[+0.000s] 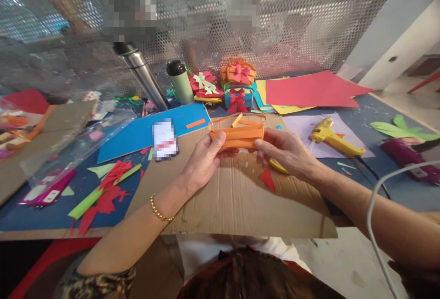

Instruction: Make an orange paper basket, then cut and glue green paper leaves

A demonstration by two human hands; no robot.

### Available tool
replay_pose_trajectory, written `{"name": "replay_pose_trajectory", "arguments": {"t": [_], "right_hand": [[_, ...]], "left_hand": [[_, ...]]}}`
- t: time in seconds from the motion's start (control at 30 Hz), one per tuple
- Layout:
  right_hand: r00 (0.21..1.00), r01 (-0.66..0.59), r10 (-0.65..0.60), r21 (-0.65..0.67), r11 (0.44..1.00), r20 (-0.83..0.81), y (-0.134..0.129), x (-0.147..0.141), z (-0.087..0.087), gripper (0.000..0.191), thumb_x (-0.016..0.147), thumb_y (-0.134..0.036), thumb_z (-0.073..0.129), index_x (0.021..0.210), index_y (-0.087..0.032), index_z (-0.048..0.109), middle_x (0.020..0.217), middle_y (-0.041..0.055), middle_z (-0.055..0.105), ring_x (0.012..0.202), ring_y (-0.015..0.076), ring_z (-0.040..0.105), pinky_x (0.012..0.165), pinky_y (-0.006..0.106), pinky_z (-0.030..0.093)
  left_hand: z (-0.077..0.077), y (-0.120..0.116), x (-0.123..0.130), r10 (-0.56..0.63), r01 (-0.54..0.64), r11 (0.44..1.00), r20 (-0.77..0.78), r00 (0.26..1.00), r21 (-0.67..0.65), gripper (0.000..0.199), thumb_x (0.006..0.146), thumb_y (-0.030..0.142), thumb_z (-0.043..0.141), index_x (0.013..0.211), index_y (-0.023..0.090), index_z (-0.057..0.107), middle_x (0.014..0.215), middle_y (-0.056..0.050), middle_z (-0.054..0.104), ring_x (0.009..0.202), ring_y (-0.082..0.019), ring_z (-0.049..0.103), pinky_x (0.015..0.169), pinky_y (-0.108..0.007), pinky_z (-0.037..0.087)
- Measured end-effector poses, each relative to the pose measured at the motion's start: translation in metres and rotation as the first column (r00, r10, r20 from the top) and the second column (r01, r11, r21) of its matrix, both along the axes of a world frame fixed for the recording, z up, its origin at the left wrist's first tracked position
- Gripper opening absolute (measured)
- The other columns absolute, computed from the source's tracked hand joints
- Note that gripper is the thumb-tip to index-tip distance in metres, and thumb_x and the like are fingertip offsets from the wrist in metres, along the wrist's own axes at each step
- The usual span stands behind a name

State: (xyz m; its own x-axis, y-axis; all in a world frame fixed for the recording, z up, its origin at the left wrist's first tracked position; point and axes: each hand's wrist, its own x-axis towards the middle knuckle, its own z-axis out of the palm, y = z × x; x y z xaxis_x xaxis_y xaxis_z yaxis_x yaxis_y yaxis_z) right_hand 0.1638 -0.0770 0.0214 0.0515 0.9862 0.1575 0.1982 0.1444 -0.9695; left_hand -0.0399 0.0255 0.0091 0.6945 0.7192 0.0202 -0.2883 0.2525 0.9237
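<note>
Two hands on one orange paper basket [240, 137], raised above the cardboard sheet [223, 216] near that sheet's far edge, on the bench [17, 220]. Left hand [205, 153] pinches the left end, thumb on the near face, other fingers underneath. Right hand [283, 152] pinches the lower right corner, thumb to the front. Handling, by judgement: very light, fairly stiff along the folds, easily creased, not very slippery. Best hold: both ends, gently, clear of the thin handle strip [252, 115].

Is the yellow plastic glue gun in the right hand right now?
No, the glue gun lies on a pale lilac sheet, while the right hand grips a folded orange paper basket.
</note>
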Motion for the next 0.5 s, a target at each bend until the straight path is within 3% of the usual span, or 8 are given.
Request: {"name": "replay_pose_trajectory", "arguments": {"t": [0.13, 0.23, 0.33, 0.5], "right_hand": [[0.994, 0.075, -0.079, -0.055, 0.996, -0.081, -0.0021, 0.0042, 0.0047, 0.059, 0.085, -0.077, 0.080, 0.094, -0.019, 0.076, 0.080, 0.0047, 0.074, 0.058, 0.0124, 0.062, 0.053, 0.026, 0.056], [0.987, 0.108, -0.116, -0.073, 0.991, -0.115, -0.0029, 0.0056, 0.0071, 0.057, 0.083, -0.074, 0.083, 0.097, -0.019, 0.079, 0.083, 0.0059, 0.077, 0.057, 0.0124, 0.062, 0.053, 0.027, 0.058], [0.984, 0.110, -0.120, -0.080, 0.991, -0.130, -0.0022, 0.0045, 0.0074, 0.061, 0.079, -0.076, 0.085, 0.100, -0.020, 0.080, 0.087, 0.0067, 0.079, 0.057, 0.0116, 0.061, 0.052, 0.027, 0.059], [0.985, 0.097, -0.108, -0.091, 0.991, -0.135, -0.0002, 0.0031, 0.0072, 0.059, 0.078, -0.073, 0.087, 0.097, -0.018, 0.080, 0.076, 0.0033, 0.074, 0.054, 0.0102, 0.059, 0.049, 0.024, 0.058]], "left_hand": [[0.0037, 0.0028, -0.0038, -0.066, 0.063, 0.997, -0.059, 0.996, -0.050, 0.060, 0.080, 0.065, 0.091, 0.108, 0.014, 0.075, 0.102, -0.010, 0.081, 0.082, -0.019, 0.078, 0.077, -0.030, 0.062], [0.0046, 0.0044, -0.0053, -0.055, 0.048, 0.996, -0.080, 0.995, -0.080, 0.057, 0.078, 0.061, 0.094, 0.101, 0.012, 0.076, 0.094, -0.009, 0.081, 0.081, -0.018, 0.079, 0.076, -0.029, 0.062], [0.0049, 0.0043, -0.0047, -0.005, 0.001, 0.998, -0.059, 0.998, -0.062, 0.055, 0.073, 0.054, 0.100, 0.099, 0.012, 0.076, 0.092, -0.007, 0.080, 0.077, -0.016, 0.077, 0.076, -0.027, 0.062], [0.0057, 0.0053, -0.0041, 0.024, -0.022, 1.000, -0.077, 0.997, 0.021, 0.055, 0.073, 0.056, 0.099, 0.098, 0.012, 0.075, 0.088, -0.007, 0.080, 0.071, -0.014, 0.075, 0.069, -0.026, 0.061]]}}
